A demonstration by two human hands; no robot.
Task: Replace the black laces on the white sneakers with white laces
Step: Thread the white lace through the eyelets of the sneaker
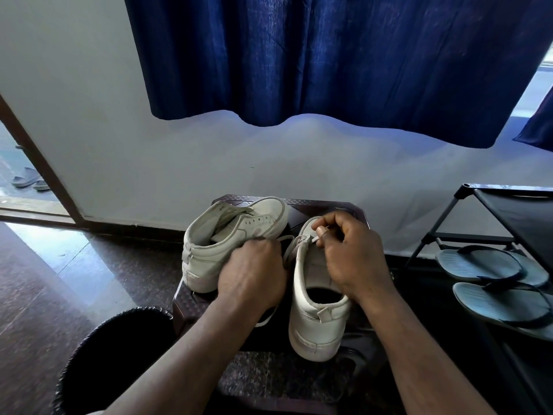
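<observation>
A deep blue curtain (329,55) hangs across the top from 11 to 2 o'clock, over a pale wall (119,145) that runs down to a dark polished floor (45,280). At 3 o'clock stands a black shoe rack (508,211), and a pair of blue-grey flip-flops (478,265) lies on its lower shelf. At 7 o'clock there is a round black bin (119,354). A small dark worktop (329,206) sits in the middle and carries both white sneakers.

The left sneaker (227,235) lies tipped on its side at about 11 o'clock from the centre of the worktop, its toe pointing to 1 o'clock and its visible eyelets bare. The right sneaker (314,324) stands upright just beside it, heel toward the person and toe toward 12 o'clock.

The left hand (254,271) rests against the left sneaker's heel side with its fingers curled, and a strand of the white lace (291,244) runs into its grip. The right hand (350,250) is over the right sneaker's tongue area, thumb and fingers pinching the lace at the eyelets. The lace loops between the two sneakers.

Far off at 9 o'clock, a pair of grey slippers (28,181) lies beyond a doorway.
</observation>
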